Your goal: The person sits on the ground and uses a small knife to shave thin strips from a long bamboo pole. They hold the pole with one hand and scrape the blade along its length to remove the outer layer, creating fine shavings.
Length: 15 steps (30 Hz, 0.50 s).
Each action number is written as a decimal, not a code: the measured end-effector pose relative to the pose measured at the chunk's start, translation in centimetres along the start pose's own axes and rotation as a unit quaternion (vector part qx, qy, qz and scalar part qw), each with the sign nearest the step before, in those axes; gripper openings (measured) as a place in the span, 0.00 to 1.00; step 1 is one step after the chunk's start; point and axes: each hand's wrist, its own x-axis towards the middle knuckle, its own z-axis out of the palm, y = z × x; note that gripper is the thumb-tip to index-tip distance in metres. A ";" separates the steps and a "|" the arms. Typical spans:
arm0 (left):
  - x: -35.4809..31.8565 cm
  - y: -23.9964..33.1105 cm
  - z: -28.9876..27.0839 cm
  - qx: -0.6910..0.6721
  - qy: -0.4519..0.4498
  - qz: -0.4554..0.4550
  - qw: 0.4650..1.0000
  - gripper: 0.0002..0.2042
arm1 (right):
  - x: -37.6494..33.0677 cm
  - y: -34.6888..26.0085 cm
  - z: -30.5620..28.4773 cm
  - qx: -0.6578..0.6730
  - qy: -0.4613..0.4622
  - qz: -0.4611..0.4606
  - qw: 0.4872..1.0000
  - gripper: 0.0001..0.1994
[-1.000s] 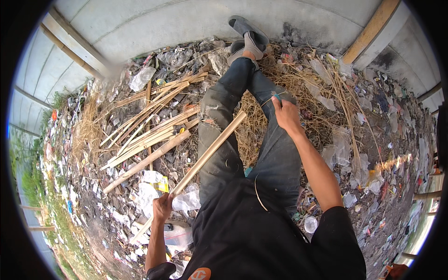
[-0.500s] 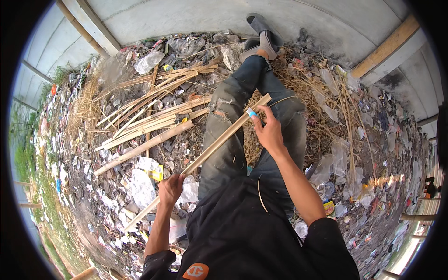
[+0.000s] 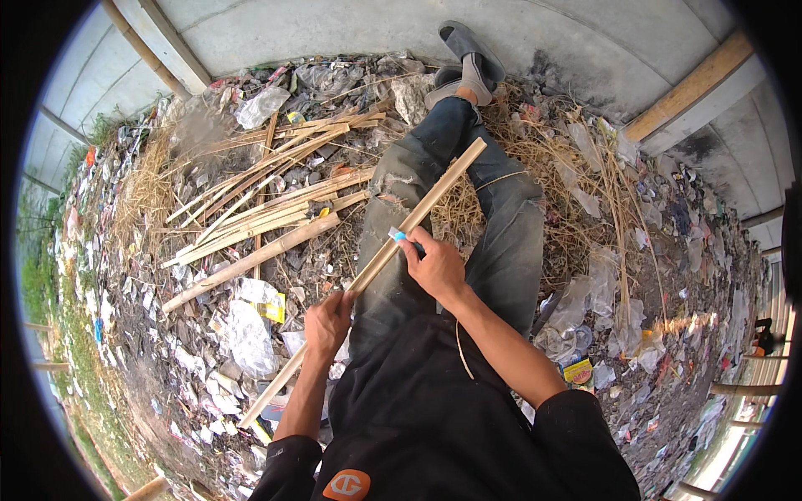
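Note:
A long split bamboo strip [image 3: 452,177] lies slantwise over my outstretched legs, its far end up and to the right. My left hand [image 3: 327,322] is wrapped around the strip below its middle, and the near end sticks out past my left forearm. In my right hand [image 3: 439,269] is a small blue and silvery tool [image 3: 397,235], pinched between the fingers and set against the strip's upper face. The tool is too small and too covered to tell its exact kind. A thin curled sliver [image 3: 462,351] lies on my black shirt.
To the left, several bamboo strips [image 3: 267,225] lie piled beside a thicker bamboo piece [image 3: 251,265]. Plastic litter, including a white bag [image 3: 250,338], covers the ground. Dry straw [image 3: 568,219] is heaped at my right leg. A concrete wall [image 3: 351,32] stands beyond my feet, with a bamboo post [image 3: 687,90] at right.
My right hand with the small tool has slid down the bamboo strip toward my left hand. My left hand and the strip have shifted slightly right and away from me.

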 end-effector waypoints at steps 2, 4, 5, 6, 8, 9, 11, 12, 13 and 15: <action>0.3 0.9 -0.7 0.006 -0.015 -0.001 1.000 0.16 | 2.7 3.3 -1.6 -0.014 0.111 0.018 0.994 0.10; 0.7 1.3 -1.2 0.018 -0.023 -0.009 1.000 0.16 | 5.4 6.1 -3.7 0.034 0.141 0.067 0.987 0.10; 0.9 1.5 -1.1 0.025 -0.014 -0.005 1.000 0.16 | 5.4 6.3 -3.4 0.047 0.142 0.049 0.987 0.10; 1.2 1.8 -1.0 0.031 -0.005 -0.001 1.000 0.16 | 5.4 6.3 -2.9 0.060 0.144 0.031 0.987 0.10; 1.7 2.4 -0.2 0.042 0.002 0.005 0.999 0.16 | 3.7 4.5 -1.1 0.041 0.088 0.010 0.995 0.10; 2.4 2.8 0.2 0.048 0.001 0.012 0.999 0.16 | 1.5 2.6 0.5 0.062 0.098 -0.036 0.993 0.10; 2.6 3.2 0.7 0.050 0.002 0.012 0.999 0.17 | -1.3 0.5 2.0 0.064 0.034 -0.024 0.997 0.10; 2.5 3.2 1.0 0.045 0.004 0.007 0.999 0.17 | -1.0 0.7 1.7 0.062 0.033 -0.021 0.997 0.10; 2.4 2.9 1.1 0.042 0.005 0.002 0.999 0.17 | -0.3 0.8 1.0 0.063 0.033 -0.016 0.997 0.10; 1.7 2.9 0.8 0.051 0.001 0.001 0.999 0.18 | 1.9 2.8 0.2 0.079 0.101 -0.017 0.992 0.11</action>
